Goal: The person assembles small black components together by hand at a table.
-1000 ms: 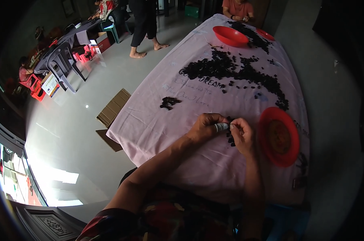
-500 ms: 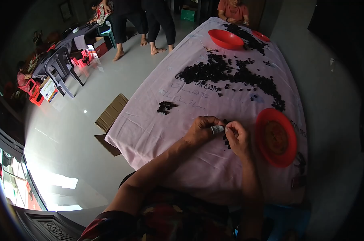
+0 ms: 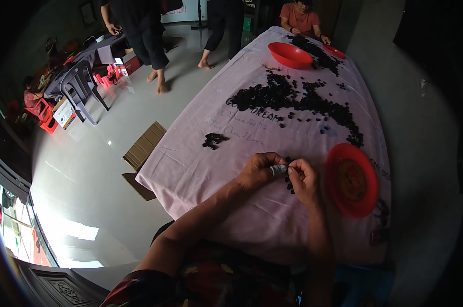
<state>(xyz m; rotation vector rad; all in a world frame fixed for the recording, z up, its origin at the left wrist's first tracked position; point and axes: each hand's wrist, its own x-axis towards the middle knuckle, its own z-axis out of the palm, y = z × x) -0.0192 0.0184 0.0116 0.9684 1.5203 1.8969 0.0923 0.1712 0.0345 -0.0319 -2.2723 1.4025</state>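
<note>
Over the near part of the pink cloth, my left hand (image 3: 258,170) is closed in a pinch, a whitish wrap (image 3: 278,170) around one of its digits. My right hand (image 3: 305,182) meets it fingertip to fingertip, also pinching. Whatever lies between the fingers is too small and hidden to make out. Just beneath the hands are a few small black pieces (image 3: 291,187). To the right of my right hand rests a red bowl (image 3: 373,180) with a brownish bottom. A small cluster of black pieces (image 3: 214,140) lies beyond my left hand.
Large heaps of black pieces (image 3: 272,93) spread over the pink tablecloth (image 3: 190,169). Farther off stand a red bowl (image 3: 290,55) and a seated person (image 3: 300,21). Left of the table are a cardboard box (image 3: 143,146), a grey chair (image 3: 80,89) and people on foot.
My hands stay together at nearly the same spot. In the background, the people on foot have shifted position, and the view has tilted slightly. The seated person's arms have spread apart.
</note>
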